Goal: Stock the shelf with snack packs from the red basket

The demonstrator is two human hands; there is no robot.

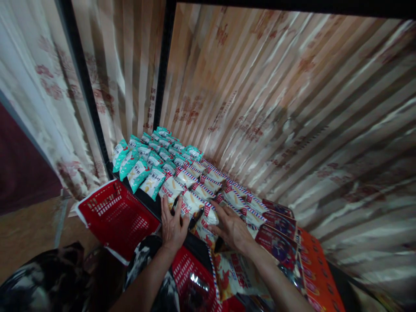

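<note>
My left hand (174,226) has its fingers spread and rests against the front of a white snack bag (170,187) with red lettering. Beside it stands another white snack bag (189,204), near my left thumb. My right hand (231,225) has its thumb and fingers at the right edge of a front snack bag (205,222), which it appears to grip. These bags have striped blue, red and white top edges and stand in rows on a dark shelf (147,200). Rows of teal-and-white snack bags (152,182) stand to the left.
A red basket (130,216) lies at the left, below the shelf. Another red basket (186,271) at my knees has more snack bags (240,271) beside it. Dark red packets (277,242) and an orange box (316,268) sit at the right. Pleated sheeting (276,108) hangs behind, beside a black post (162,65).
</note>
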